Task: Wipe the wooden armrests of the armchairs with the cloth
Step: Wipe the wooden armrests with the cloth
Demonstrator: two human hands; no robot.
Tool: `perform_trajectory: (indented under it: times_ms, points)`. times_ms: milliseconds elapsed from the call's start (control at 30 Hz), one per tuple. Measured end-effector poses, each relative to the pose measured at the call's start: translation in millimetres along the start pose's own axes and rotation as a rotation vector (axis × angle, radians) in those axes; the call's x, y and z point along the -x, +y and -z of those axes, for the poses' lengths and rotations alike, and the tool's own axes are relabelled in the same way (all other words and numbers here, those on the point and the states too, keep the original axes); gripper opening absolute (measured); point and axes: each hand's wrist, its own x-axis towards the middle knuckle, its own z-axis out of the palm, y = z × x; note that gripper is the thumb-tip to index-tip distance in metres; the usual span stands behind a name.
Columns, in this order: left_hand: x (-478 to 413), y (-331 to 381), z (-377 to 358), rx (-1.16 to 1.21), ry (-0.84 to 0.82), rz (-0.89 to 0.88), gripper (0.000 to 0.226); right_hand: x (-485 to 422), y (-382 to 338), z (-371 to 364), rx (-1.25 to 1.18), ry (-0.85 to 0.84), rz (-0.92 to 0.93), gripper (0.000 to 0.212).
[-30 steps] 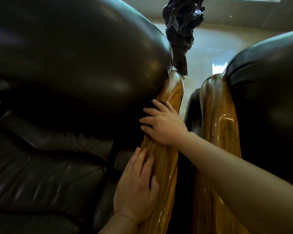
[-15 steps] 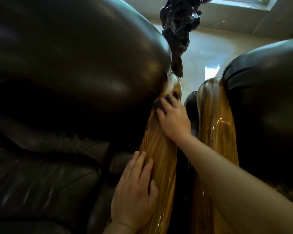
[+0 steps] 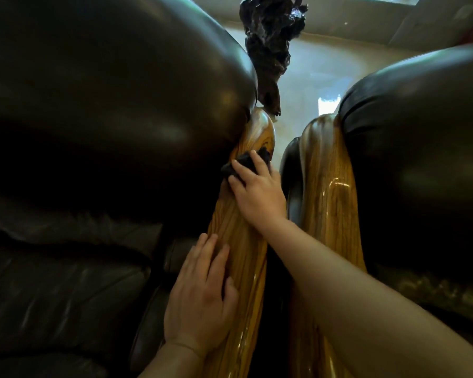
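Two glossy wooden armrests run away from me side by side: the left armrest point(image 3: 243, 241) belongs to the dark leather armchair point(image 3: 93, 105) on the left, the right armrest point(image 3: 328, 192) to the armchair point(image 3: 421, 159) on the right. My right hand point(image 3: 260, 192) presses a small dark cloth point(image 3: 246, 163) onto the far part of the left armrest, close to the backrest; most of the cloth is hidden under my fingers. My left hand point(image 3: 202, 298) lies flat on the near inner side of the same armrest, holding nothing.
A narrow dark gap point(image 3: 277, 268) separates the two armrests. A dark gnarled carved piece point(image 3: 271, 45) stands beyond the left armrest's far end. Pale shiny floor point(image 3: 311, 77) shows between the chair backs. The left chair's seat cushion point(image 3: 52, 282) lies at lower left.
My right hand has slid the cloth farther along the left armrest toward the backrest, and more of the cloth now shows past my fingers. My left hand has stayed in place.
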Motion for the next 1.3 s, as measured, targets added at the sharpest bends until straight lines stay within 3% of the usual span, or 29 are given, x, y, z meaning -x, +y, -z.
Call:
perform_trajectory:
  times_ms: [133,200,400,467,567,667,800,867,967,1100,1233,1300]
  points:
    - [0,-1,-1,0.006,0.007,-0.015,0.053,86,13,-15,-0.016,0.085,0.186,0.041]
    - [-1,-1,-1,-0.009,0.002,-0.017,0.053,111,22,-16,-0.042,0.051,0.214,0.041]
    - [0,0,-1,-0.012,-0.030,0.040,0.054,33,6,-2,-0.172,0.015,-0.068,0.044]
    - [0,0,-2,0.008,-0.030,0.030,0.055,46,7,-11,-0.191,0.053,-0.062,0.043]
    - [2,0,-2,0.037,-0.023,0.026,0.053,120,11,-31,-0.140,0.137,0.087,0.041]
    - [4,-1,-1,0.108,0.021,0.050,0.046,138,26,-26,-0.039,0.096,0.260,0.041]
    - [5,2,3,0.146,0.058,0.011,0.045,77,13,-7,0.011,0.032,0.129,0.042]
    - [12,0,10,0.176,0.042,0.010,0.044,77,-2,-12,0.160,-0.001,0.103,0.045]
    - [52,-18,18,0.093,0.030,-0.010,0.050,135,-2,-28,0.330,0.036,0.357,0.044]
    - [124,-46,15,-0.038,-0.069,-0.178,0.058,165,13,-24,0.384,-0.083,0.617,0.044]
    - [146,-46,4,-0.090,-0.117,-0.215,0.064,101,-4,-16,0.423,-0.039,0.328,0.049]
    - [147,-42,3,-0.090,-0.121,-0.198,0.064,103,-12,-22,0.435,0.004,0.268,0.050]
